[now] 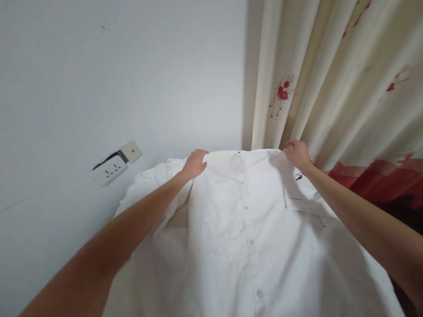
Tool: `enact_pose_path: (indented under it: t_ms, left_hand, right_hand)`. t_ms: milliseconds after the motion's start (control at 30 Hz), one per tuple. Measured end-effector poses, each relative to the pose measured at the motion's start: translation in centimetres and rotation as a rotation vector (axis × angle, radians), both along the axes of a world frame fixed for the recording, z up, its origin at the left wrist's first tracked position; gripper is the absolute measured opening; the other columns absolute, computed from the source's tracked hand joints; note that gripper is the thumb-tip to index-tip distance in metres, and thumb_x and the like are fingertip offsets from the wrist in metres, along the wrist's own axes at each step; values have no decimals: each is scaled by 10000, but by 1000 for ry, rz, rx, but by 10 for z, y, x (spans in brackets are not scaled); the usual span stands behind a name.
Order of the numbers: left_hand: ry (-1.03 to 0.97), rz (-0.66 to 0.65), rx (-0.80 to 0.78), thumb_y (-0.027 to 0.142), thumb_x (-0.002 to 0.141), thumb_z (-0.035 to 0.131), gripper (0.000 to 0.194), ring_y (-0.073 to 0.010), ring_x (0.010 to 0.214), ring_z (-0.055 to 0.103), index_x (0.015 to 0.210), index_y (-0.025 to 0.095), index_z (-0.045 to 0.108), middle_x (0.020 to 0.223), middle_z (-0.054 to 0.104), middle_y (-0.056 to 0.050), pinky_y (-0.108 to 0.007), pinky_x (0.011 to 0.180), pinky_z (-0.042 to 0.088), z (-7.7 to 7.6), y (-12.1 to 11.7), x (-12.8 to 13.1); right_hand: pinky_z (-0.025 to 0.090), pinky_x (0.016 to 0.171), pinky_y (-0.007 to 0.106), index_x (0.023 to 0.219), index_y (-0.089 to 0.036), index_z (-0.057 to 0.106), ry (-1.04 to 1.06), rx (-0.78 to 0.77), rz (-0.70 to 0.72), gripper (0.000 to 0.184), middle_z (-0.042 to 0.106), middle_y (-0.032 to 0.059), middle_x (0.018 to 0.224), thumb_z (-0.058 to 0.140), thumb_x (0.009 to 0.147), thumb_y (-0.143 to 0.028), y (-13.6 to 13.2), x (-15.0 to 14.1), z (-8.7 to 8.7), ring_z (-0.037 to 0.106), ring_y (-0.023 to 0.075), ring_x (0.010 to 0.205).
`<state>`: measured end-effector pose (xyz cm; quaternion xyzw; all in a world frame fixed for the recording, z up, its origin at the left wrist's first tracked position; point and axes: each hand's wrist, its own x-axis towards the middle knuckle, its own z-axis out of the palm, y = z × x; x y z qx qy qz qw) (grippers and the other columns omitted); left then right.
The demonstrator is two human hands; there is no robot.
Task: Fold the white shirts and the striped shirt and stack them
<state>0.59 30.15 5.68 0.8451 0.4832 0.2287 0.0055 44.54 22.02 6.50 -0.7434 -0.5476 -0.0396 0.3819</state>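
Note:
A white button-up shirt (221,211) lies spread out in front of me, its row of buttons running down towards me. At its far left corner my left hand (195,164) is closed on the fabric, thumb pointing right. My right hand (297,154) pinches the far right corner, close to the curtain. Between the two hands the top edge of the shirt is stretched nearly straight. Under my right forearm the sleeve side shows folds and a dark seam line.
Bunched white ruffled fabric (148,180) lies left of the shirt along the wall (132,79). A socket panel (109,171) sits loose on that wall, beside a beige plate (132,151). A cream curtain (317,88) with red flowers hangs at the right, with a red lower band.

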Motion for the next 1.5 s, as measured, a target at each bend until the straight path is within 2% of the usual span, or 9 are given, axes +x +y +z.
enact_pose_path:
  t_ms: [167, 300, 433, 600, 767, 1033, 1233, 1367, 1500]
  left_hand:
    - [160, -386, -44, 287, 919, 562, 337, -256, 1289, 519, 1246, 227, 619, 1343, 610, -73, -428, 1136, 363, 28, -106, -17]
    - [208, -480, -178, 374, 941, 588, 379, -255, 1301, 525, 1301, 254, 600, 1373, 609, -70, -427, 1147, 349, 33, -195, -59]
    - [293, -510, -306, 326, 901, 638, 552, -262, 1377, 466, 1438, 332, 513, 1487, 523, -44, -426, 1173, 332, 29, -251, -118]
    - [347, -422, -297, 185, 817, 629, 738, -269, 1418, 421, 1506, 355, 427, 1569, 424, -33, -441, 1180, 333, 4, -278, -161]
    - [311, -341, -182, 107, 885, 463, 430, -209, 1137, 625, 1220, 245, 696, 1208, 691, -70, -345, 1039, 466, -23, -279, -154]
    - [327, -291, -60, 95, 864, 447, 397, -228, 1025, 623, 1095, 218, 746, 1041, 702, -84, -363, 972, 463, 5, -311, -149]
    - [391, -260, -61, 19, 770, 459, 655, -292, 1341, 488, 1381, 223, 576, 1444, 555, -109, -523, 1136, 347, -4, -348, -143]
    - [367, -500, -116, 31, 734, 479, 890, -284, 1494, 287, 1565, 303, 311, 1605, 364, -42, -570, 1226, 192, -5, -385, -130]
    - [338, -581, -168, 29, 772, 464, 767, -256, 1407, 446, 1479, 327, 468, 1501, 517, -24, -514, 1202, 309, -14, -399, -112]
  right_hand:
    - [533, 838, 378, 933, -171, 716, -25, 23, 236, 213, 724, 99, 951, 579, 811, -280, -92, -10, 8, 670, 242, 882]
    - [543, 851, 396, 957, -210, 698, -19, -4, 449, 229, 723, 85, 1005, 588, 861, -386, -186, -14, -9, 674, 247, 923]
    - [525, 954, 448, 982, -247, 703, -80, -84, 591, 211, 723, 79, 1066, 585, 907, -404, -266, -18, -28, 668, 270, 1019]
    - [524, 995, 497, 988, -255, 729, -103, -131, 652, 222, 724, 92, 1111, 578, 919, -402, -323, -34, -47, 667, 301, 1064]
    - [517, 1019, 504, 1061, -244, 723, -109, -114, 641, 233, 701, 104, 1186, 576, 915, -350, -347, -42, -66, 651, 307, 1111]
    - [485, 1052, 529, 1154, -217, 718, -209, -154, 609, 310, 672, 129, 1243, 585, 890, -311, -367, -30, -88, 628, 314, 1162]
    - [476, 1040, 535, 1238, -270, 692, -267, -166, 744, 334, 624, 130, 1335, 574, 939, -358, -395, -53, -57, 576, 311, 1236]
    - [425, 1093, 508, 1368, -316, 607, -251, -282, 960, 467, 546, 112, 1445, 644, 912, -413, -425, -75, -28, 475, 305, 1354]
    - [459, 1037, 463, 1308, -278, 644, -349, -229, 985, 386, 659, 113, 1237, 621, 925, -322, -436, -95, -30, 584, 269, 1196]
